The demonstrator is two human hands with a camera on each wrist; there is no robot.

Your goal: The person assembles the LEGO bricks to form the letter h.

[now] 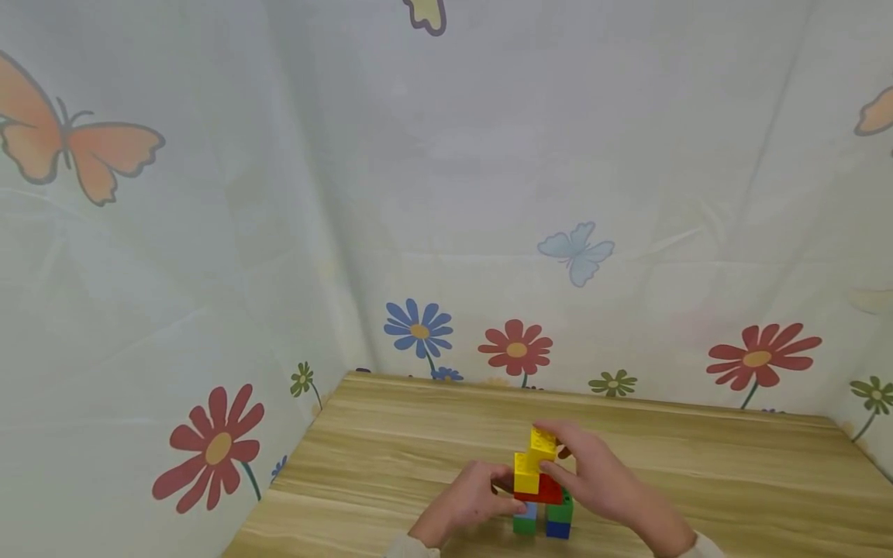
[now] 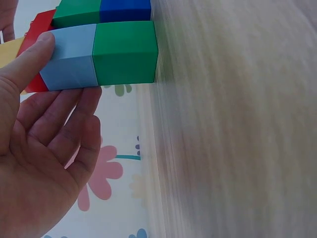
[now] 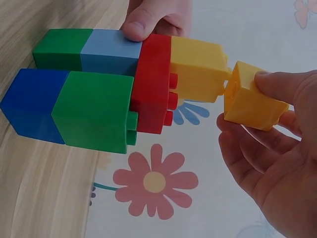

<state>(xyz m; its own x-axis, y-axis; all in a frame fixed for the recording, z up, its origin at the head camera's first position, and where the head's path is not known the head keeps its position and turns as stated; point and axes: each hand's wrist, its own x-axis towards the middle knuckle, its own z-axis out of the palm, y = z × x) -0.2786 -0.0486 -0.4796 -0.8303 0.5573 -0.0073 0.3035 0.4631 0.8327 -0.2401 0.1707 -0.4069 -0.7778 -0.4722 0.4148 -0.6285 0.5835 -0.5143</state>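
Two short brick columns stand side by side on the table: a green brick (image 2: 125,52) under a light blue brick (image 2: 72,54), and a dark blue brick (image 3: 34,104) under another green brick (image 3: 91,111). Across the top lies a red brick (image 3: 153,84), carrying a yellow brick (image 3: 195,67) at its left end. My left hand (image 1: 470,496) pinches the light blue brick, thumb near the red one. A second yellow brick (image 3: 247,96), slightly tilted, is pinched by my right hand (image 1: 593,473) at the lower yellow brick's studs; whether they touch, I cannot tell.
The wooden table (image 1: 418,426) reaches back to a pale cloth wall (image 1: 453,194) printed with flowers and butterflies. Another cloth wall (image 1: 174,310) rises along the left edge. Some red studs and green studs show bare on the structure's right side.
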